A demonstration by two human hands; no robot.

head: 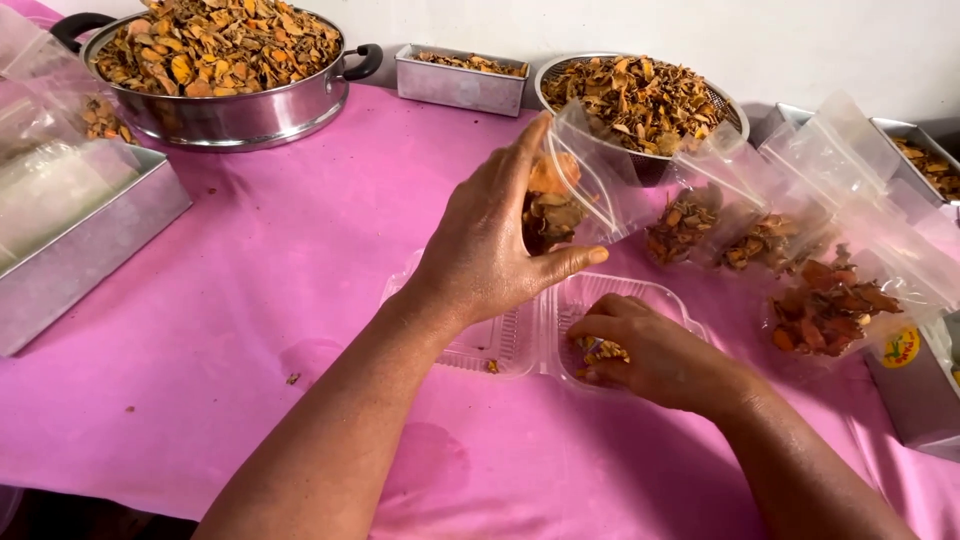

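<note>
1. The left hand point(480, 245) grips a small clear bag point(575, 190), holding its mouth open; orange dried slices sit inside.
2. The right hand point(645, 350), below and just right of the left, is closed on a pinch of dried slices point(603, 351) inside a clear plastic tray point(640, 295) on the pink table point(250, 300).
3. Filled bags point(760, 235) lie right of both hands.
4. Beyond the hands stand a metal colander point(640, 100) and, probably, a steamer pot point(225, 70).
</note>
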